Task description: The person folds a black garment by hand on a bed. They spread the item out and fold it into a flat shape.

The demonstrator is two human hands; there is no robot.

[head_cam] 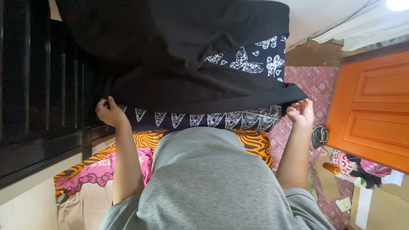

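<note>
The dark printed cloth [204, 81] hangs spread above the bed [251, 142], each grip, left hand [108, 111] and right hand [300, 111], pinching a corner (no fold made yet, by my judgement), so folding seems barely begun.

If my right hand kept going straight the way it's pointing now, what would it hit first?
Probably the black cloth itself: your right hand already grips its edge and points up into it. Beyond that lies the pink patterned floor, though depth is unclear.

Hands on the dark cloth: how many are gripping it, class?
2: the left hand pinches the black cloth at its left edge, the right hand at its right corner. No other hands in view.
</note>
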